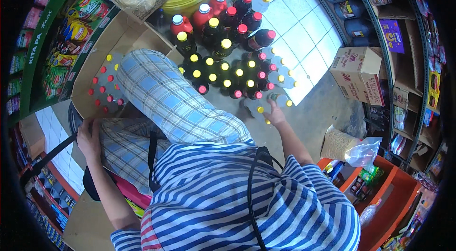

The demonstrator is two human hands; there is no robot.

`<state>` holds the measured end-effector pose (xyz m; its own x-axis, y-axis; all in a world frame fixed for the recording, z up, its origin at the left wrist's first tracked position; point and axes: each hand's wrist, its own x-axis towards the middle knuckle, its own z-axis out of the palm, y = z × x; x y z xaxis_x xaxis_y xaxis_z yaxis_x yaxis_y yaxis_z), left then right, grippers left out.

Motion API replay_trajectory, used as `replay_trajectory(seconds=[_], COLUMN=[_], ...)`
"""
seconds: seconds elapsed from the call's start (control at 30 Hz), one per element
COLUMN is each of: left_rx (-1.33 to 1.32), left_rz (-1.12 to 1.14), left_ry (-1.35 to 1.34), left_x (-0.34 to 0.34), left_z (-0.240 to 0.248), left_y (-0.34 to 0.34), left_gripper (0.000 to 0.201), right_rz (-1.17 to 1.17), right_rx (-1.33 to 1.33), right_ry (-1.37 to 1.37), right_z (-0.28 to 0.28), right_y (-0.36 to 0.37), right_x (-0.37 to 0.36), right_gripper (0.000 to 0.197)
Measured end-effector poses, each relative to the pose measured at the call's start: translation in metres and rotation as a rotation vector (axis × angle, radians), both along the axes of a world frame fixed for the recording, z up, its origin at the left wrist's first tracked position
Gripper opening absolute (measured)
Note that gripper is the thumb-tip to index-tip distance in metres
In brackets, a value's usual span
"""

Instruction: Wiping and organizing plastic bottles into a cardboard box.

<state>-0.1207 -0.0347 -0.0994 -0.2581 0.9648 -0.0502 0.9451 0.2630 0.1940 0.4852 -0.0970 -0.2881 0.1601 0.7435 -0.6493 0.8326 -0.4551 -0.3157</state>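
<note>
My right hand [275, 114] reaches into the near right edge of a group of standing bottles. Its fingers are curled around the top of a clear bottle [251, 105] with a yellow cap. Just beyond my fingertips stands another clear bottle [279, 98], also yellow-capped. Dark bottles [223, 73] with yellow and red caps fill the middle of the group, and larger dark bottles [223, 47] are behind them. My left hand [89, 138] lies against my bent leg in plaid trousers [123, 139], holding nothing, its fingers loosely spread.
Small clear bottles [107, 90] with red and yellow caps stand to my left by a cardboard sheet. Packet shelves [71, 47] line the left. A cardboard box [357, 74], a filled plastic sack [339, 144] and an orange rack [394, 194] are on the right.
</note>
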Motion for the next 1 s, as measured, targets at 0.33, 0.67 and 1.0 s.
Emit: replay_trajectory(seconds=[0.33,0.67,1.0], left_rx=[0.096,0.059,0.083], left_rz=[-0.02,0.01,0.038], left_ry=[0.059,0.119,0.082], left_x=[0.009,-0.002,0.015], left_z=[-0.001,0.002,0.009], left_y=[-0.001,-0.007,-0.004], left_gripper=[0.02,0.022,0.019], right_rz=[0.054,0.296,0.128], right_rx=[-0.225,-0.205,-0.173], right_ry=[-0.275,-0.271,-0.281], right_z=[-0.034,-0.017,-0.045], right_y=[-0.032,-0.007,-0.034], right_x=[-0.02,-0.034,-0.001], right_gripper=[0.104,0.09,0.076])
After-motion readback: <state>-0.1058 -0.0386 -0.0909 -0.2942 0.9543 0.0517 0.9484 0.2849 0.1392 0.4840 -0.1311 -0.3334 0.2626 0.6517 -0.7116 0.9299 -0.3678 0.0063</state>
